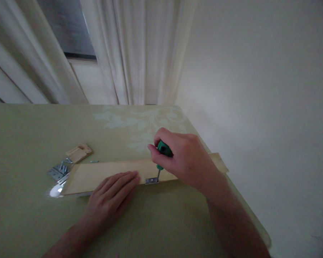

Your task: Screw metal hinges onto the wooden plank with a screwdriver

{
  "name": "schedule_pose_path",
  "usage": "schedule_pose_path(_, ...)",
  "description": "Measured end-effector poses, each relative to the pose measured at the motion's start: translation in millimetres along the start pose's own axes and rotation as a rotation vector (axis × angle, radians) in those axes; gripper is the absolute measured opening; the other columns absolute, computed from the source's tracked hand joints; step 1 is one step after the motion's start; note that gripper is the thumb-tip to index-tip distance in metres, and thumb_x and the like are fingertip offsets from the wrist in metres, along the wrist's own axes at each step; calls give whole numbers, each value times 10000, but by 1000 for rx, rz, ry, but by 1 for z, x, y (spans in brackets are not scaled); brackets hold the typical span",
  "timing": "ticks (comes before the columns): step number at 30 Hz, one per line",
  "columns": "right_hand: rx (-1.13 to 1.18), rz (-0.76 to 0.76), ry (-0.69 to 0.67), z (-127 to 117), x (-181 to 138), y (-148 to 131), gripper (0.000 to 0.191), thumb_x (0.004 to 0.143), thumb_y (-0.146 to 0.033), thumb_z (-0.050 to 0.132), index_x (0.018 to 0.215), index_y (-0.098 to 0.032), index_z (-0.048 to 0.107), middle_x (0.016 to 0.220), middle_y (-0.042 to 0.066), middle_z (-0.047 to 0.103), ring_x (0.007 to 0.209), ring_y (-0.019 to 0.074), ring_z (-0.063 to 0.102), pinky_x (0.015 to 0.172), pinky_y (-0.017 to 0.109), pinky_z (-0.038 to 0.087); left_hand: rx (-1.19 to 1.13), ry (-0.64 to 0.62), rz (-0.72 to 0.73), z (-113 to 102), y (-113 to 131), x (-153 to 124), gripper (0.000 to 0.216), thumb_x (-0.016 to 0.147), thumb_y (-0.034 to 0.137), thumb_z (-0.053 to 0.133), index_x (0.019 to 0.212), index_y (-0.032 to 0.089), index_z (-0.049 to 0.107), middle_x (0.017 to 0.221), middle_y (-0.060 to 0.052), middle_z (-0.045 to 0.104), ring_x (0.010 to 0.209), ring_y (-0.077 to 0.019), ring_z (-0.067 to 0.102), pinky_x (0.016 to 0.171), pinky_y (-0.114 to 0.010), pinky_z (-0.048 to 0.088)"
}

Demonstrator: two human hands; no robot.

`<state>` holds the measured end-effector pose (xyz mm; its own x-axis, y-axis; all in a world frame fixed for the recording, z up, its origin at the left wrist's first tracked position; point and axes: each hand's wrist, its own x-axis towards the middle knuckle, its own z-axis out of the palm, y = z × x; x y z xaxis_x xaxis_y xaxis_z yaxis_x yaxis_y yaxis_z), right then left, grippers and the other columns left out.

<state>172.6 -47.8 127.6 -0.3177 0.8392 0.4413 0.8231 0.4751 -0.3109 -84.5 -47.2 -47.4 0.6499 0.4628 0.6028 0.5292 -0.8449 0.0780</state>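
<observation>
A long pale wooden board (96, 173) lies across the green table (29, 136). My left hand (111, 195) rests flat on the board's near edge, fingers stretched out. My right hand (181, 157) is closed round a green-handled screwdriver (163, 150), held upright. Its tip stands on a small metal hinge (152, 180) at the board's near edge, just right of my left fingertips.
At the board's left end lie several loose metal hinges (58, 171), a small wooden block (79, 153) and a clear plastic bag (55, 190). A screw (94, 161) lies behind the board. Curtains (134, 50) hang behind the table; a wall is on the right.
</observation>
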Motion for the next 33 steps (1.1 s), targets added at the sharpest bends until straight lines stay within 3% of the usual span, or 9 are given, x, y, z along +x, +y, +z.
schedule_pose_path(12, 12, -3, 27, 6, 6, 8, 145, 987, -308, 636, 886, -211, 598, 710, -54, 604, 633, 102, 537, 635, 235, 338, 2, 3, 0, -2, 2, 3, 386, 1019, 173, 597, 1402, 200, 636, 1396, -81, 686, 1252, -243, 638, 1064, -363, 478)
schedule_pose_path(16, 21, -23, -28, 2, 4, 7, 164, 1002, -350, 632, 915, -214, 603, 756, -41, 634, 677, 118, 564, 667, 244, 368, 3, -8, -4, -1, 1, 1, 395, 1015, 166, 602, 1407, 202, 631, 1411, -76, 676, 1266, -246, 628, 1076, -375, 472)
schedule_pose_path(19, 51, -42, -119, -8, -4, -1, 149, 984, -348, 655, 1040, -213, 631, 871, -13, 692, 753, 143, 616, 714, 257, 416, 3, -2, -4, -1, 1, 1, 395, 1011, 166, 610, 1404, 196, 631, 1396, -78, 685, 1250, -245, 636, 1053, -371, 483)
schedule_pose_path(22, 107, -35, -182, -19, -13, -6, 276, 962, -253, 647, 1232, -206, 615, 1051, 18, 732, 795, 145, 653, 743, 260, 454, 3, 8, 4, -3, 1, 1, 391, 1010, 173, 609, 1400, 197, 631, 1381, -81, 694, 1234, -245, 646, 1043, -368, 492)
schedule_pose_path(25, 139, -47, -207, -24, -17, -7, 305, 1010, -259, 616, 1311, -224, 584, 1171, 31, 732, 835, 144, 673, 794, 269, 470, 7, 19, 6, -3, 2, 2, 380, 1010, 171, 610, 1388, 203, 639, 1376, -77, 697, 1236, -245, 645, 1045, -369, 490)
schedule_pose_path(33, 62, 48, -196, -19, -13, 1, 255, 1007, -419, 661, 1173, -234, 607, 869, -1, 727, 724, 162, 663, 673, 261, 440, 31, 8, -23, 1, 1, 4, 355, 1030, 182, 580, 1375, 228, 646, 1372, -55, 702, 1198, -239, 655, 997, -369, 501)
